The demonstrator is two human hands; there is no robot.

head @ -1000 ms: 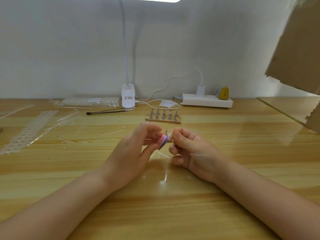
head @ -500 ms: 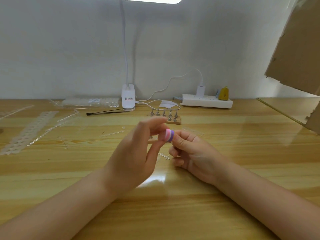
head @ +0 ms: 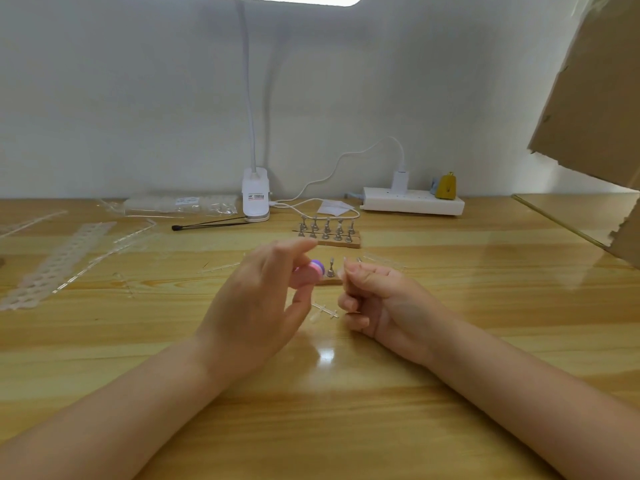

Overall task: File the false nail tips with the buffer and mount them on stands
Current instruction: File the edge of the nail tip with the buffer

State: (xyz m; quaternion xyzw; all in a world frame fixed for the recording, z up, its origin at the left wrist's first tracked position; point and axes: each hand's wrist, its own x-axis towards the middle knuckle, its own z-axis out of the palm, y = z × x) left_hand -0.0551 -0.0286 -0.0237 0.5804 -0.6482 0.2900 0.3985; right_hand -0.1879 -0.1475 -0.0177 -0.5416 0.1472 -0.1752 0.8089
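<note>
the nail tip can barely be made out in the pinched right hand (head: 372, 292), while the buffer (head: 309, 273) is gripped in the raised left hand (head: 258, 299) above the table (head: 346, 410).

Both forearms (head: 114, 407) bare (no sleeves, rings).

Glossy wood table (head: 346, 393); metal stands (head: 327, 230).

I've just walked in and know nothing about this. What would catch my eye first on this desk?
Two bare hands meet at mid-desk: the left hand pinches a small pink and purple buffer, the right hand is curled beside it. Behind them stands a wooden block of small metal stands, with a white lamp clipped at the back.
</note>
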